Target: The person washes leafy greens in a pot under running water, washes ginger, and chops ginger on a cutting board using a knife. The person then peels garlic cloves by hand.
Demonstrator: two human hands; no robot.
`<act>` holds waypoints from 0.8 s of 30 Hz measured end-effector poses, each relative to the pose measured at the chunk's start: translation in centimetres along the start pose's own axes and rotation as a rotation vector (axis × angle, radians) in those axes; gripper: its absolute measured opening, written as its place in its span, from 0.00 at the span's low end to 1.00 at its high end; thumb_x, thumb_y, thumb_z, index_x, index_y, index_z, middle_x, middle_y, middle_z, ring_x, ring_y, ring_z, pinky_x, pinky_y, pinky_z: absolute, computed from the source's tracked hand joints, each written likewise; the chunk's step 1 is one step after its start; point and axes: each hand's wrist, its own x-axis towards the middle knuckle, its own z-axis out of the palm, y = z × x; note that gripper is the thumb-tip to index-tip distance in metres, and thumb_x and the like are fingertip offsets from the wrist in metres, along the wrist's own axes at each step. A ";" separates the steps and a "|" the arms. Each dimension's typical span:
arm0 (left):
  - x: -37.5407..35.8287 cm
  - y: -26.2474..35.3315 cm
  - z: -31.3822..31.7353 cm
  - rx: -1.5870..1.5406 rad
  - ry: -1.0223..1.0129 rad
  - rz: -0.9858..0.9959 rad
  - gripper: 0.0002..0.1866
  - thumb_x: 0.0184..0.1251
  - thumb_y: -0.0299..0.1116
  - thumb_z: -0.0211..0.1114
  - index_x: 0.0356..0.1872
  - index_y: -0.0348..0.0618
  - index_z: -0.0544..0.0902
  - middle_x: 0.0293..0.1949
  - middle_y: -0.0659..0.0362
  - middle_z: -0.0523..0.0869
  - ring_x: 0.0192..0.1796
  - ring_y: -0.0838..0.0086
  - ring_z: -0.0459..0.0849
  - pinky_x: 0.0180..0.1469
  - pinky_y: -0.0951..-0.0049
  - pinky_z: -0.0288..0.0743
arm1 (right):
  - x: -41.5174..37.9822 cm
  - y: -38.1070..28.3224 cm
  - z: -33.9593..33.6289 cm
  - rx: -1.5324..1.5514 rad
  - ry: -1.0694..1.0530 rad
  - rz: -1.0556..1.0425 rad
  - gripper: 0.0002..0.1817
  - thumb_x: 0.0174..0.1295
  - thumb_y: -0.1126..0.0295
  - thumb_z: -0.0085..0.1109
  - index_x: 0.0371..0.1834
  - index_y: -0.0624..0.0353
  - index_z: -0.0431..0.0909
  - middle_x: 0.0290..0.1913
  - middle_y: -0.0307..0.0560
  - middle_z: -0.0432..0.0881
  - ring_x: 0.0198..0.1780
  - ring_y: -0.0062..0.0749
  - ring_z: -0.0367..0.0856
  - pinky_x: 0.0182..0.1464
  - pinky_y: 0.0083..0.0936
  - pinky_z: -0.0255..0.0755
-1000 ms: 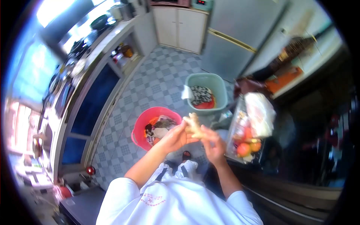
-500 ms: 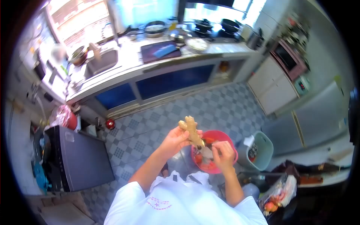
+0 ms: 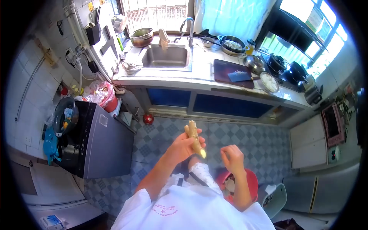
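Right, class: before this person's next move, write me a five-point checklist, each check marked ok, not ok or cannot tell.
1. Knobbly tan ginger root gripped by the left hand: ok, fingers around it.
2. Right hand free: cannot tell; fingers curled, nothing visible in them.
3. Wide blue-bladed knife lying on the dark rectangular cutting board: ok.
4. Ginger root over the white counter: not ok; it is held away, in front of the body.
5. Curved metal faucet off: cannot tell; no stream discernible.
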 end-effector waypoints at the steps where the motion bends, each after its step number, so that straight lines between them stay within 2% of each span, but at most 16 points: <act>1: 1.0 0.9 -1.3 0.008 0.029 0.011 0.18 0.61 0.32 0.55 0.52 0.41 0.68 0.39 0.53 0.78 0.42 0.66 0.79 0.44 0.66 0.73 | 1.1 0.5 0.9 0.008 -0.015 0.015 0.03 0.47 0.78 0.58 0.24 0.59 0.75 0.24 0.43 0.76 0.28 0.38 0.75 0.29 0.30 0.69; 2: 2.1 1.9 -2.8 0.018 0.031 0.014 0.18 0.61 0.32 0.55 0.52 0.41 0.68 0.39 0.53 0.78 0.42 0.66 0.79 0.44 0.66 0.73 | 2.2 1.1 1.8 0.015 -0.027 0.030 0.03 0.47 0.78 0.58 0.25 0.59 0.75 0.24 0.43 0.76 0.28 0.37 0.75 0.29 0.29 0.68; 4: 4.6 4.0 -5.5 0.017 0.064 0.051 0.12 0.58 0.30 0.57 0.43 0.43 0.72 0.28 0.59 0.76 0.31 0.71 0.78 0.35 0.71 0.73 | 4.5 3.0 3.9 0.018 -0.036 0.043 0.03 0.47 0.77 0.58 0.25 0.59 0.75 0.24 0.42 0.76 0.28 0.37 0.75 0.29 0.29 0.68; 5: 6.1 5.4 -6.1 0.031 0.167 0.058 0.08 0.60 0.34 0.58 0.37 0.45 0.74 0.20 0.62 0.74 0.24 0.75 0.76 0.26 0.75 0.70 | 5.9 4.0 5.0 0.016 -0.052 0.057 0.03 0.47 0.77 0.58 0.25 0.58 0.75 0.24 0.42 0.76 0.28 0.37 0.75 0.29 0.29 0.68; 9: 11.4 10.5 -11.3 -0.127 0.237 0.005 0.10 0.63 0.41 0.57 0.34 0.45 0.74 0.16 0.64 0.72 0.19 0.78 0.74 0.20 0.76 0.66 | 13.2 8.0 8.4 -0.011 -0.065 0.082 0.02 0.48 0.76 0.58 0.24 0.56 0.76 0.24 0.41 0.77 0.28 0.36 0.75 0.29 0.29 0.69; 10: 12.1 12.1 -11.7 -0.107 0.236 0.011 0.10 0.63 0.41 0.57 0.34 0.45 0.74 0.16 0.64 0.72 0.19 0.78 0.74 0.20 0.76 0.66 | 15.3 8.7 9.3 0.001 -0.051 0.074 0.02 0.48 0.76 0.58 0.24 0.56 0.76 0.24 0.41 0.77 0.28 0.36 0.75 0.29 0.29 0.69; 12: 13.5 15.6 -12.7 0.070 0.368 0.048 0.11 0.63 0.40 0.56 0.36 0.44 0.73 0.16 0.63 0.73 0.19 0.77 0.74 0.22 0.76 0.68 | 19.9 10.4 11.4 0.085 -0.066 0.096 0.03 0.48 0.76 0.58 0.27 0.58 0.77 0.25 0.46 0.77 0.29 0.40 0.76 0.31 0.29 0.70; 13: 13.8 17.1 -13.8 0.213 0.345 0.115 0.09 0.62 0.35 0.57 0.38 0.44 0.71 0.23 0.60 0.75 0.25 0.76 0.76 0.27 0.75 0.71 | 22.4 11.0 12.5 0.091 -0.070 0.092 0.03 0.48 0.76 0.58 0.27 0.58 0.77 0.25 0.46 0.77 0.29 0.40 0.76 0.31 0.29 0.70; 14: 14.1 18.4 -14.8 0.208 0.356 0.115 0.09 0.62 0.35 0.57 0.38 0.44 0.71 0.23 0.60 0.75 0.25 0.76 0.76 0.27 0.75 0.71 | 25.1 11.4 13.6 0.032 -0.122 0.028 0.02 0.49 0.75 0.58 0.27 0.57 0.76 0.26 0.44 0.77 0.30 0.39 0.76 0.31 0.30 0.70; 15: 14.2 19.5 -15.7 0.159 0.371 0.128 0.09 0.60 0.32 0.58 0.40 0.44 0.70 0.28 0.59 0.75 0.29 0.75 0.77 0.30 0.74 0.72 | 27.4 11.6 14.8 -0.025 -0.176 -0.032 0.02 0.50 0.74 0.58 0.27 0.56 0.76 0.26 0.42 0.77 0.32 0.39 0.75 0.31 0.31 0.69; 17: 14.5 21.9 -17.1 0.028 0.428 0.149 0.14 0.52 0.24 0.61 0.41 0.41 0.70 0.32 0.60 0.74 0.34 0.74 0.78 0.36 0.74 0.76 | 31.9 11.6 17.3 0.036 -0.180 -0.048 0.02 0.50 0.73 0.58 0.27 0.56 0.75 0.27 0.43 0.77 0.32 0.39 0.75 0.32 0.32 0.69; 20: 15.5 24.5 -22.5 -0.032 0.428 0.125 0.18 0.51 0.21 0.58 0.46 0.44 0.69 0.36 0.57 0.73 0.36 0.72 0.77 0.38 0.75 0.78 | 38.2 12.6 21.2 0.068 -0.156 -0.081 0.02 0.50 0.73 0.57 0.27 0.56 0.75 0.27 0.45 0.76 0.33 0.41 0.75 0.34 0.33 0.69; 21: 16.2 25.5 -24.1 -0.061 0.461 0.112 0.18 0.52 0.21 0.58 0.46 0.44 0.69 0.36 0.57 0.74 0.35 0.72 0.77 0.35 0.76 0.78 | 40.2 13.1 22.3 0.068 -0.126 -0.076 0.02 0.50 0.73 0.57 0.26 0.56 0.75 0.26 0.45 0.76 0.33 0.40 0.75 0.34 0.33 0.69; 24: 19.0 28.6 -29.6 -0.227 0.473 0.061 0.13 0.63 0.34 0.58 0.47 0.43 0.70 0.33 0.58 0.74 0.26 0.79 0.74 0.24 0.82 0.72 | 45.3 14.8 25.2 0.055 -0.051 0.021 0.03 0.50 0.74 0.57 0.28 0.58 0.76 0.27 0.46 0.77 0.32 0.39 0.76 0.33 0.31 0.70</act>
